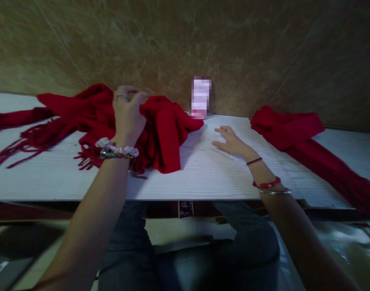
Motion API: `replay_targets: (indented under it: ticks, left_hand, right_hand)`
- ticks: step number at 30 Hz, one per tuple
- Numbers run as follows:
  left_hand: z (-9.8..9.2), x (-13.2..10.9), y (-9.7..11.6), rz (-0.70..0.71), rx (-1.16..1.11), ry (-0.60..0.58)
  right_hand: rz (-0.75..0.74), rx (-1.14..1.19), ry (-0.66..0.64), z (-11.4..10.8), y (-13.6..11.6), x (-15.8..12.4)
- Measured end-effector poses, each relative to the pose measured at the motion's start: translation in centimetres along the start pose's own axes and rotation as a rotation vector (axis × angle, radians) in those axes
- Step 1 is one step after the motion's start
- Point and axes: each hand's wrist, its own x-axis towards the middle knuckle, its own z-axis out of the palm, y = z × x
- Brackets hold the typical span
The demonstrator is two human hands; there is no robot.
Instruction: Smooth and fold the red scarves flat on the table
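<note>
Left hand [128,111] is on the bunched red scarf [168,133], fingers bent over the cloth about midway along the heap; fingertips blurred and partly hidden, so can't tell if they pinch fabric or just rest on it. Right hand [231,141] holds nothing, thumb and fingers spread apart, over bare counter [203,182] to the right of the heap.

Key relation: heap's long axis runs left-right along the counter, fringe trailing off left, rounded folds at the right end. That folded end lies between the hands, its tip near the right fingertips but apart from them. Left hand is clearly the nearer, touching.

Second red scarf [294,135] lies beyond the right hand, doubled at its far end, long axis slanting down to fringe at near right; neither hand touches it. Blurred-out upright item [200,97] stands behind the heap's right tip.
</note>
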Motion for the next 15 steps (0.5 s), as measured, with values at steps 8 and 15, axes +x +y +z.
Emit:
replay_targets:
  ticks: [8,15]
  left_hand:
    - [4.5,-1.6,3.8,0.393,0.067,-0.541]
    - [4.7,-0.8,4.3,0.120,-0.256,-0.078]
  right_hand:
    - [-0.069,-0.034,-0.104,1.2,-1.0,0.0]
    - [-0.061,0.006,-0.044,0.8,-1.1,0.4]
